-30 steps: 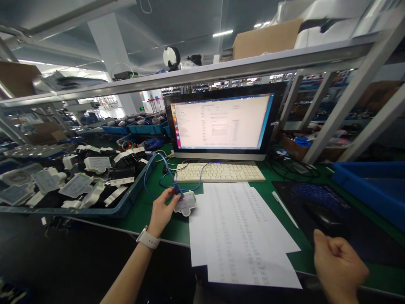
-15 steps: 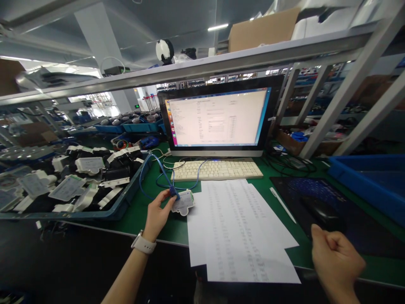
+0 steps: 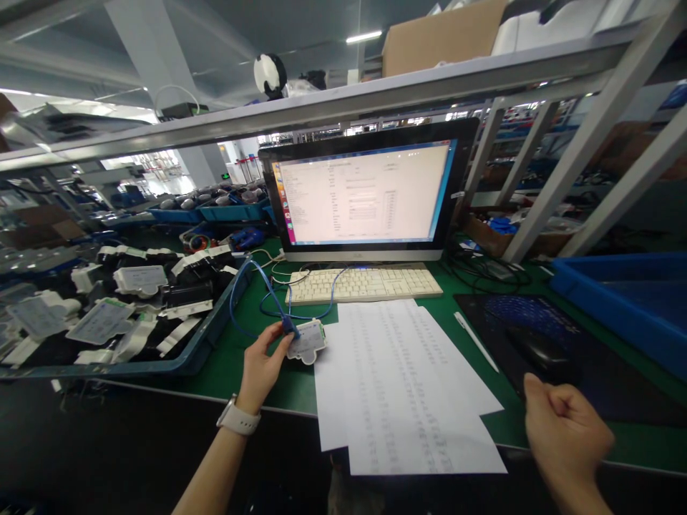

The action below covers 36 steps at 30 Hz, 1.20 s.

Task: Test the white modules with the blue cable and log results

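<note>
My left hand pinches the blue plug of a cable between thumb and fingers. The plug meets a small white module with a printed label and a green connector at its edge; I cannot tell how far in it sits. That module lies on the green table by the left edge of the printed sheets. My right hand is curled into a fist at the table's front edge, just before the black mouse. The inside of that fist is hidden.
A blue bin on the left holds several white and black modules. Behind the sheets are a keyboard and a lit monitor. A white pen lies beside the mouse pad. Another blue bin stands at right, below a shelf.
The view has shifted slightly, so everything sits a little further left. Both hands keep the same pose, the left one still on the plug.
</note>
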{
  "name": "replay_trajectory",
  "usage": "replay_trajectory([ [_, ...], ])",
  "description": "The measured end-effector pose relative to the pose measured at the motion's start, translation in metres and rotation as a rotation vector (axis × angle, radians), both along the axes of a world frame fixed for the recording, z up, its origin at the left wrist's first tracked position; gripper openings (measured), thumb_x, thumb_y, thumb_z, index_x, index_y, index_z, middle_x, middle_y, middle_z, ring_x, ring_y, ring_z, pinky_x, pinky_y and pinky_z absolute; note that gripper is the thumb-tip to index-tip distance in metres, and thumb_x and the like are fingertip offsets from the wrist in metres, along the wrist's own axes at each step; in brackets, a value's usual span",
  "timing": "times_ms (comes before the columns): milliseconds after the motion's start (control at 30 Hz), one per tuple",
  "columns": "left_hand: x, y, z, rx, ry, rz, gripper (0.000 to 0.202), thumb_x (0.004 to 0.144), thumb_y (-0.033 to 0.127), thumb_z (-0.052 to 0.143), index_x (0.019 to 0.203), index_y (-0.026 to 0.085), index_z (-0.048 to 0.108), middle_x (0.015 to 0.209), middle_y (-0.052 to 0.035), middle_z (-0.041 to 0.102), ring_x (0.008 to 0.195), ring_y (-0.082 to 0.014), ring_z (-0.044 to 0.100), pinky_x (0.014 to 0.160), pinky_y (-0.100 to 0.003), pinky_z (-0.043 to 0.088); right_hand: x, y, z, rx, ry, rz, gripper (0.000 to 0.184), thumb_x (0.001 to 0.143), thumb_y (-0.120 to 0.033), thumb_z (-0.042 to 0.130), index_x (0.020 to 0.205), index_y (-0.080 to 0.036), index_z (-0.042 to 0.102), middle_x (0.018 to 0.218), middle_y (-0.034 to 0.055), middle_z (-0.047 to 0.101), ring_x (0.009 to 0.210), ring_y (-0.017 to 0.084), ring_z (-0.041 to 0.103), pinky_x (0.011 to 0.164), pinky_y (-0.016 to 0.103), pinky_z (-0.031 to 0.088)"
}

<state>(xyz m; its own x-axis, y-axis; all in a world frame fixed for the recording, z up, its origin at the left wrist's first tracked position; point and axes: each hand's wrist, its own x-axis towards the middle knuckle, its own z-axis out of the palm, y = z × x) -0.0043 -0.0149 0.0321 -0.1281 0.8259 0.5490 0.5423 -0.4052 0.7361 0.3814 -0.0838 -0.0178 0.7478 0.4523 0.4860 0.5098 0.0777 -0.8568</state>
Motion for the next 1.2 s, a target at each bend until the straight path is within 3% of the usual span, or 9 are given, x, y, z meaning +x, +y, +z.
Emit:
replay_trajectory([
  [333, -0.004, -0.004, -0.020, 0.113, 0.086, -0.012, 0.023, 0.081, 0.032, 0.059, 0.100, 0.019, 0.065, 0.110, -0.0070, 0.067, 0.102, -0.0218, 0.063, 0.094, -0.037, 0.049, -0.002, -0.004, 0.004, -0.044, 0.022, 0.010, 0.043, 0.074, -0.033, 0.060, 0.050, -0.022, 0.025, 0.048, -0.0079, 0.030, 0.046, 0.008, 0.029, 0.052, 0.025, 0.028],
  [500, -0.005, -0.001, -0.028, 0.259, 0.157, -0.017, 0.026, 0.081, 0.028, 0.062, 0.107, 0.023, 0.062, 0.111, -0.0033, 0.067, 0.100, -0.0188, 0.064, 0.095, -0.031, 0.048, 0.014, 0.009, 0.003, -0.038, -0.053, 0.078, 0.042, 0.076, -0.042, 0.056, 0.053, -0.022, 0.028, 0.050, -0.0079, 0.029, 0.047, 0.008, 0.030, 0.051, 0.024, 0.031],
  [600, -0.007, 0.003, -0.033, 0.322, 0.172, -0.040, 0.031, 0.081, 0.027, 0.062, 0.112, 0.024, 0.060, 0.114, -0.0026, 0.065, 0.100, -0.0173, 0.064, 0.097, -0.028, 0.046, 0.043, 0.029, 0.011, -0.110, -0.209, 0.111, 0.031, 0.077, -0.047, 0.052, 0.064, -0.020, 0.045, 0.057, -0.0041, 0.043, 0.052, 0.012, 0.042, 0.053, 0.025, 0.038],
  [700, -0.007, 0.005, -0.035, 0.372, 0.170, -0.042, 0.032, 0.081, 0.026, 0.062, 0.113, 0.024, 0.059, 0.114, -0.0019, 0.065, 0.098, -0.0162, 0.065, 0.097, -0.026, 0.045, 0.074, 0.049, 0.015, -0.199, -0.495, 0.133, 0.031, 0.078, -0.047, 0.047, 0.084, -0.019, 0.057, 0.083, 0.0065, 0.059, 0.077, 0.021, 0.055, 0.071, 0.034, 0.046],
  [767, -0.006, 0.004, -0.036, 0.390, 0.176, -0.036, 0.031, 0.081, 0.025, 0.061, 0.112, 0.025, 0.059, 0.114, -0.0013, 0.066, 0.098, -0.0154, 0.065, 0.096, -0.025, 0.045, 0.089, 0.058, 0.010, -0.254, -0.670, 0.154, 0.036, 0.078, -0.046, 0.043, 0.093, -0.018, 0.060, 0.097, 0.0103, 0.061, 0.093, 0.026, 0.055, 0.084, 0.041, 0.044],
  [867, -0.005, 0.003, -0.038, 0.391, 0.191, -0.022, 0.029, 0.083, 0.025, 0.060, 0.112, 0.026, 0.060, 0.113, -0.0013, 0.066, 0.099, -0.0159, 0.064, 0.094, -0.025, 0.047, 0.101, 0.066, -0.009, -0.325, -0.769, 0.109, 0.044, 0.078, -0.050, 0.040, 0.098, -0.019, 0.063, 0.104, 0.0118, 0.061, 0.100, 0.030, 0.054, 0.087, 0.046, 0.045],
  [1033, -0.005, 0.005, -0.040, 0.418, 0.199, 0.020, 0.027, 0.082, 0.025, 0.060, 0.110, 0.027, 0.062, 0.109, -0.0015, 0.068, 0.096, -0.0174, 0.066, 0.089, -0.025, 0.051, 0.112, 0.071, -0.035, -0.463, -0.719, 0.001, 0.057, 0.074, -0.059, 0.036, 0.108, -0.022, 0.064, 0.114, 0.0115, 0.058, 0.103, 0.033, 0.055, 0.081, 0.048, 0.048],
  [1200, -0.005, 0.006, -0.042, 0.405, 0.199, 0.022, 0.029, 0.082, 0.024, 0.060, 0.110, 0.027, 0.061, 0.110, -0.0026, 0.067, 0.097, -0.0188, 0.065, 0.089, -0.028, 0.051, 0.116, 0.071, -0.036, -0.591, -0.661, 0.062, 0.062, 0.075, -0.058, 0.032, 0.117, -0.024, 0.062, 0.119, 0.0108, 0.056, 0.095, 0.031, 0.060, 0.076, 0.046, 0.051],
])
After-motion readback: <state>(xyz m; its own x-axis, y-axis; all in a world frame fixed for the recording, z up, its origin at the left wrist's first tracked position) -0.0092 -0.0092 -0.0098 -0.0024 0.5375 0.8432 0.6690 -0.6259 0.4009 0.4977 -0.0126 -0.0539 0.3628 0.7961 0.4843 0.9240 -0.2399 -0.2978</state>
